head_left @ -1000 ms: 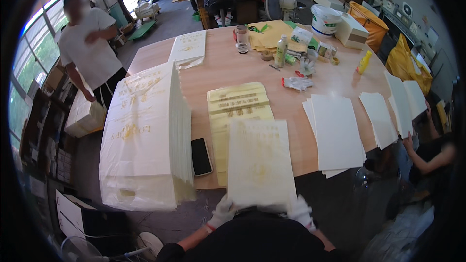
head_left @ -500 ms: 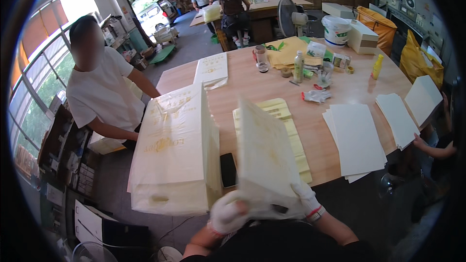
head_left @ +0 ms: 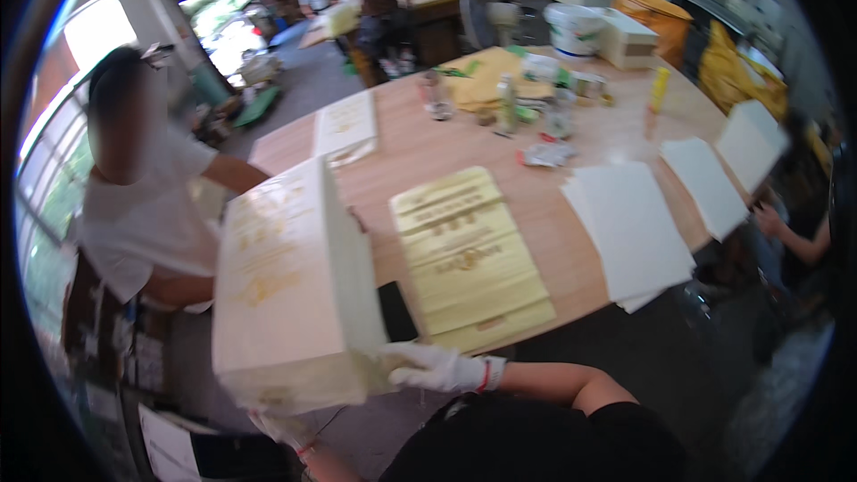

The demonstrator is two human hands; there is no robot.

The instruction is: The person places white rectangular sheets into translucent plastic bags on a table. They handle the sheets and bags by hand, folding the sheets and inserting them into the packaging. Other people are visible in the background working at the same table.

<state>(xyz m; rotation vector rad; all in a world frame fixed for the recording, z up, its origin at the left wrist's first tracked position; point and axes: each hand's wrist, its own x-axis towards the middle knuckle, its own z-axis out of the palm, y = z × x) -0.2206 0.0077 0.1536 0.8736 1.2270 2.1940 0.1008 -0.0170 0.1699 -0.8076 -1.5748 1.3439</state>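
At the left front of the table stands a tall stack of cream plastic bags with gold print, its near end jutting past the edge. My right hand, in a white knit glove with a red-striped cuff, touches the near right corner of the stack with its fingers stretched out. My left hand, gloved the same way, is low at the near end of the stack, its fingers mostly hidden and blurred. Right of the stack a flattened pale yellow printed bag lies on the table. A black phone lies between them.
A person in a white shirt stands left, arms near the stack. White sheets lie fanned on the right; another person's hand is beyond. Bottles, a glove and a white bucket stand or lie toward the back.
Both hands have moved left, from the bag I was holding upright to the stack. That bag no longer stands over the yellow one, which now shows fully. The view has shifted and blurred.
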